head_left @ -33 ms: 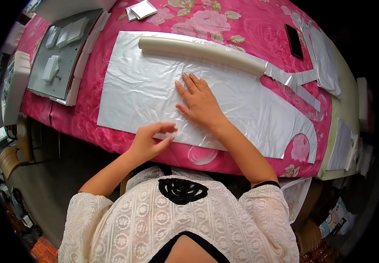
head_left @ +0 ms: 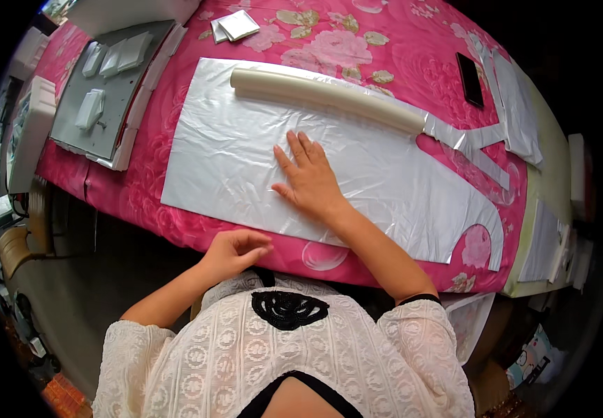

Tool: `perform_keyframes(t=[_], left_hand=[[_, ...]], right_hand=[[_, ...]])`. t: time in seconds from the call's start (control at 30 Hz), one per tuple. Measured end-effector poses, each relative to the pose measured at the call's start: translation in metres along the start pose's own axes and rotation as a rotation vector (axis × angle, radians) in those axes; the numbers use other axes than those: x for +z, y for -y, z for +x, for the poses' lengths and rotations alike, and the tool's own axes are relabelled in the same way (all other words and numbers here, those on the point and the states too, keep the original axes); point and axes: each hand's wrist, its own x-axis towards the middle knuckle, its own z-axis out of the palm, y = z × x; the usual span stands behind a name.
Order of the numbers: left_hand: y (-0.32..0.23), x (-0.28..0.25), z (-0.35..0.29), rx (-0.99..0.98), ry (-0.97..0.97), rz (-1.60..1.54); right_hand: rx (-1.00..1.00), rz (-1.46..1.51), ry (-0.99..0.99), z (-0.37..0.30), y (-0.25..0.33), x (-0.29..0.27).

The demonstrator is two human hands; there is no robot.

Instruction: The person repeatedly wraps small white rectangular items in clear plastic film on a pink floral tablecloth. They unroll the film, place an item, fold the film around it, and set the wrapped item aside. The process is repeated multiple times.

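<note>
A white plastic apron [head_left: 225, 146], thin and shiny with curved cut-outs and straps at its right end, lies spread on the table. My right hand [head_left: 308, 177] rests flat on its middle, fingers stretched out. Just off the near edge hovers my left hand [head_left: 232, 254]; its fingers are loosely bent, the thumb is apart from them, and nothing shows between them. Along the far side of the apron lies a long beige tube [head_left: 322, 97], touched by neither hand.
A pink flowered cloth [head_left: 134, 188] covers the table. Small white folded packets [head_left: 91, 108] sit on a grey board [head_left: 71, 132] at the left; two more packets [head_left: 239, 26] lie at the back. A black phone [head_left: 469, 80] and folded white plastic [head_left: 521, 111] are at the far right.
My left hand has drawn back toward me, away from the apron's near edge. My right hand has slid slightly nearer and left on the plastic. The view has shifted a little.
</note>
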Motion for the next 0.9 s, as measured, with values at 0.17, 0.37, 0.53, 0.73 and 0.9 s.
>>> perform_keyframes(t=[0.17,0.37,0.53,0.73,0.9], left_hand=[[0.032,-0.008,-0.063,-0.463,-0.207,-0.399],[0.025,-0.015,-0.067,-0.351,-0.262,0.021],[-0.017,-0.035,-0.056,0.137,-0.387,0.448],[-0.035,-0.051,-0.036,0.484,-0.587,0.385],[-0.042,-0.045,-0.019,0.455,-0.433,0.376]], right_hand=[[0.012,0.321,0.160,-0.033,0.096,0.021],[-0.285,0.384,0.324,-0.039,0.132,0.025],[-0.482,0.394,0.245,0.015,0.073,-0.019],[0.089,0.807,0.033,0.162,-0.003,-0.033],[0.434,0.903,-0.312,0.291,-0.090,0.008]])
